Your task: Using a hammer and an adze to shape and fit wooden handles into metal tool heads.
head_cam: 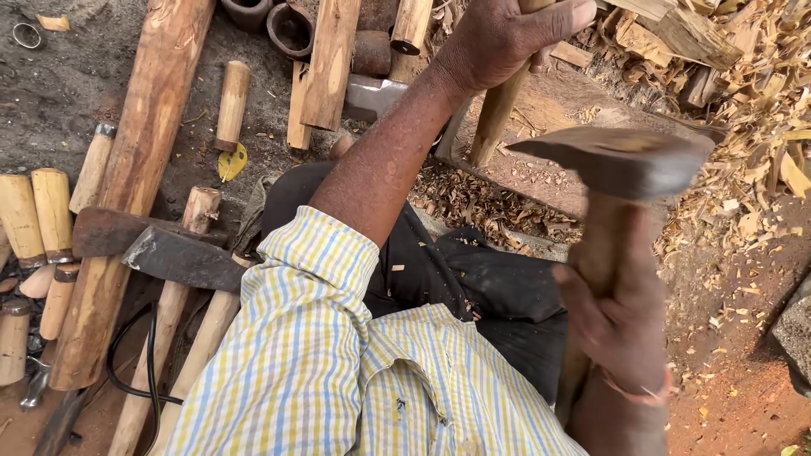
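Note:
My left hand [507, 34] grips the top of a wooden stick [494, 118] that stands nearly upright on a chopping block [549, 173] covered in chips. My right hand [621, 325] holds the wooden handle of a hatchet [621, 160], raised close to the camera with its dark iron head above the block, to the right of the stick. My striped yellow and blue sleeve runs along the left arm.
Two axes with iron heads [182, 257] lie at the left beside a long log [135, 177]. Several short cut handles [38, 215] lie at the far left. A hammer head [372, 95] and wooden pieces sit at top. Wood shavings [760, 127] pile at the right.

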